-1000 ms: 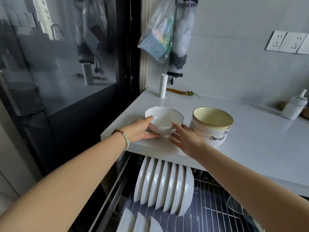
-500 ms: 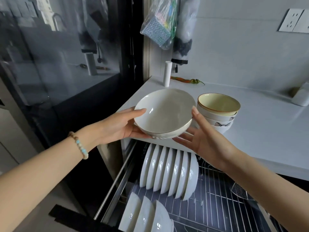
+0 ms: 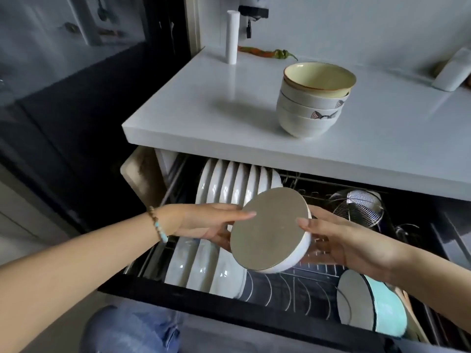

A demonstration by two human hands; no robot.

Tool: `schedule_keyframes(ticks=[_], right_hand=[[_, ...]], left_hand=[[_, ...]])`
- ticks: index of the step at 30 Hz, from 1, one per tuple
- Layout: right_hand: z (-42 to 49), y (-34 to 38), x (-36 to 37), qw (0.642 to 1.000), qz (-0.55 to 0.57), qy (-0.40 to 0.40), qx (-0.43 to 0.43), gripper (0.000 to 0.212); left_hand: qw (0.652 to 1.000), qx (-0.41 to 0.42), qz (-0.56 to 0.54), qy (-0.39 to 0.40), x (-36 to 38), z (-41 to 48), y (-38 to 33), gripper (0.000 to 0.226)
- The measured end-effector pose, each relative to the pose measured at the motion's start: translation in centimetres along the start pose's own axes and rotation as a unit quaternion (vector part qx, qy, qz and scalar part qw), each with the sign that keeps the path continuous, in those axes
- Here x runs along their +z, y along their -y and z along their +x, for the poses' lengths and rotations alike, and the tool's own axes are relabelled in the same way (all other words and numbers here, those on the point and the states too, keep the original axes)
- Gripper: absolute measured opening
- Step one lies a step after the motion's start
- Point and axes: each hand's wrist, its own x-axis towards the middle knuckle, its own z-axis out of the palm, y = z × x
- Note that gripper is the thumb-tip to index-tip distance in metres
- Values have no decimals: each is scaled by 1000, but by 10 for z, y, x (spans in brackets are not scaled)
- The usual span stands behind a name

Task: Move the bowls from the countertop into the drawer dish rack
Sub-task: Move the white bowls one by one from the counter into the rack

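While a white bowl (image 3: 270, 231) is held tilted on its side above the open drawer rack (image 3: 293, 286), its rim is gripped by the left hand (image 3: 204, 222) on one side and by the right hand (image 3: 339, 240) on the other. Beneath it, white bowls (image 3: 204, 271) are stood on edge in the front row of the rack, and white plates (image 3: 234, 184) are lined up in the back row. A teal bowl (image 3: 374, 304) is set at the front right, and a wire strainer (image 3: 356, 207) is kept behind it. On the counter (image 3: 204, 105), a stack of bowls (image 3: 313, 98) is left standing.
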Motion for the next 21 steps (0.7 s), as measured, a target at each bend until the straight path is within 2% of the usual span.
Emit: schedule_keyframes(ticks=[3, 5, 8, 11, 14, 16, 21], right_hand=[[1, -15, -8, 999, -19, -23, 42, 69], [6, -23, -12, 996, -41, -31, 76, 73], [17, -38, -15, 987, -71, -57, 128, 88], [31, -51, -15, 979, -93, -69, 166, 96], [43, -63, -15, 973, -115, -66, 191, 99], [50, -70, -13, 969, -124, -63, 203, 96], [66, -81, -6, 962, -149, -42, 225, 100]], left_hand=[[999, -26, 39, -5, 4, 17, 6, 56], [991, -23, 127, -44, 4, 28, 11, 61], [947, -1, 310, -90, -1, 36, 23, 78], [903, -53, 424, -48, -7, 37, 38, 100], [852, -111, 511, -18, -13, 38, 49, 110], [833, -134, 536, -12, -14, 38, 51, 112], [829, -153, 538, 7, -14, 38, 51, 111]])
